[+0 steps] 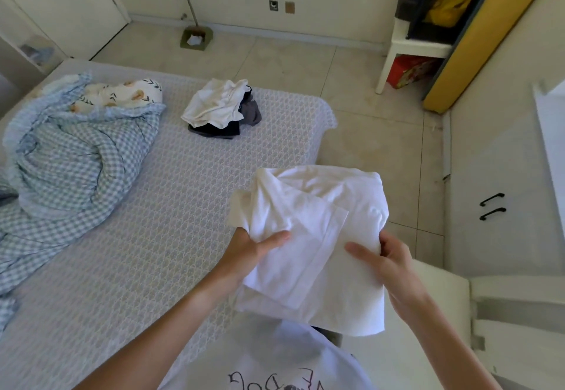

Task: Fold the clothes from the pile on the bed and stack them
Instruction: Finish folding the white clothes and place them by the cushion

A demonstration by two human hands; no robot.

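Counted in view: two hands, left [249, 247] and right [386, 256]. One white garment [315, 236] is held between them. One pile of clothes [221, 109] is seen on the bed [171, 194]; white pieces lie on top and dark ones beneath, but the piece count cannot be told. One checked blue quilt [70, 151] and one leaf-print cloth [122, 93] are noted. Two black handles [492, 206] are seen on the cabinet at right. One white shelf unit [409, 50] is counted, and one dustpan [196, 38] on the floor.

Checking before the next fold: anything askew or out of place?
The white garment, held by both hands, is folded unevenly, with layers offset. The pile on the bed is still jumbled.
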